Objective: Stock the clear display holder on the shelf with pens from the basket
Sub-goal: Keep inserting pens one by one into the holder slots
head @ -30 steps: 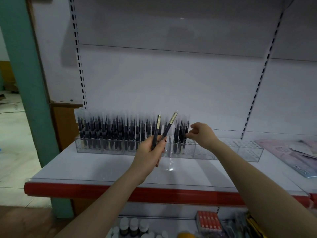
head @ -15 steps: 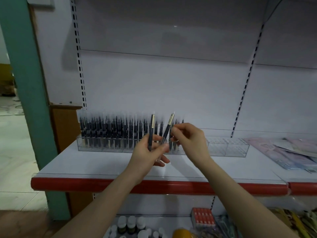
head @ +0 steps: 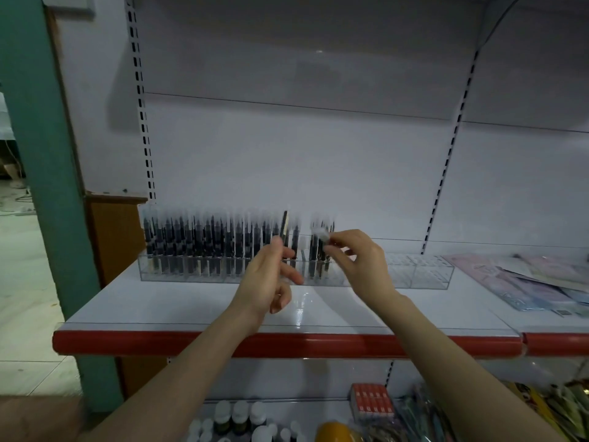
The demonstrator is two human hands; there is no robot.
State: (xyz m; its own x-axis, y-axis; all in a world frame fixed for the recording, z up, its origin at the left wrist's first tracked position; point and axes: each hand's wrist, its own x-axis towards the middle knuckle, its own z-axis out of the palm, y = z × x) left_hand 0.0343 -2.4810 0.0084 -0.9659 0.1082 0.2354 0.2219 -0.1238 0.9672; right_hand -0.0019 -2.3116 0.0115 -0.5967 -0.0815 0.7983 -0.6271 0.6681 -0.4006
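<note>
**Left hand (head: pixel 267 285) and right hand (head: pixel 363 266), one pen each**

The hands are raised side by side but apart, in front of the clear display holder (head: pixel 424 271). The left hand pinches an upright pen (head: pixel 285 226), slim and dark with a pale gold band, while its lower fingers splay loosely. The right hand's fingertips are clamped on a second pen (head: pixel 322 235) by its frosted clear cap (motion blur hides the barrel), just above the holder's filled part.

The holder is a long, low box of transparent plastic, divided into small square cells, standing at the back of the white, glossy shelf (head: pixel 191 301). Dark standing pens (head: pixel 207 244) with clear caps pack its left and middle cells, too many and too smeared to count; the right cells are bare. A shiny red strip (head: pixel 318 344) edges the shelf. Flat pastel packets (head: pixel 526 282) lie at the right. Below stand white-capped bottles (head: pixel 239 416) and one red box (head: pixel 371 401).
</note>
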